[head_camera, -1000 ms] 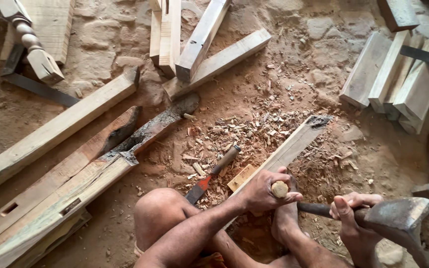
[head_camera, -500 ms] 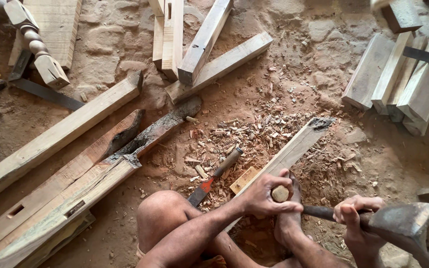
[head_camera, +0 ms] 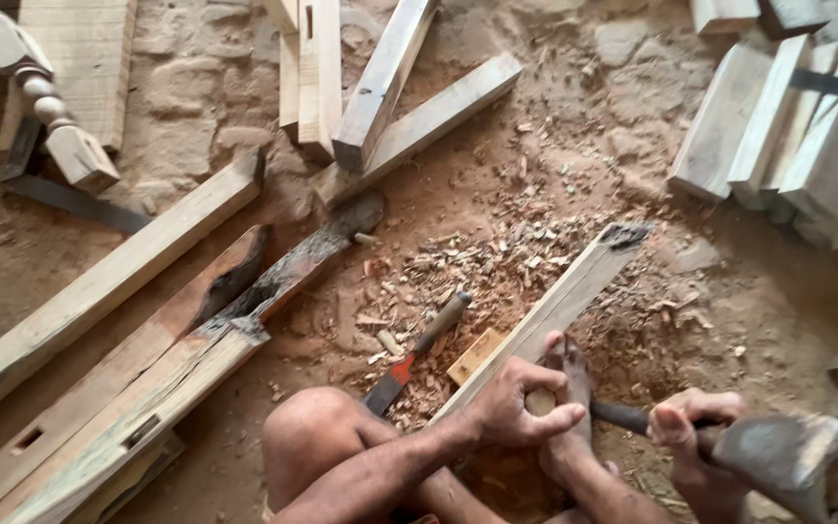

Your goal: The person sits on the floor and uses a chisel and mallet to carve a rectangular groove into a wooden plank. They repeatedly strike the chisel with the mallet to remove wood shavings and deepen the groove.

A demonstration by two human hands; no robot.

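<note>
The long pale wooden plank (head_camera: 560, 303) lies on the dirt floor, running from the person's knee out toward one o'clock, its far end rough and dark. The left hand (head_camera: 516, 408) is wrapped tight around a round wooden chisel handle (head_camera: 538, 401) set upright on the near part of the plank, fingers curled fully about it; the blade itself is hidden beneath the hand. A bare foot (head_camera: 569, 388) presses on the plank just beside that hand.

At three o'clock from the chisel, the right hand (head_camera: 686, 427) is clenched on the dark shaft of a heavy wooden mallet (head_camera: 788, 461), whose blurred head hangs low at the lower right.

The cutting looks well under way, not near finished: a wide spread of pale wood chips (head_camera: 477, 262) covers the ground from ten to twelve o'clock of the hands, yet most of the plank's length shows no cut.

Just beside the plank, at nine o'clock, lies a second chisel with a red collar and wooden handle (head_camera: 417, 351), untouched. Farther out, at ten o'clock, rest long squared timber beams (head_camera: 109, 281), one with a mortise slot. Stacked pale wooden blocks (head_camera: 778, 126) sit at two o'clock, and a turned wooden post (head_camera: 46, 107) at eleven.
</note>
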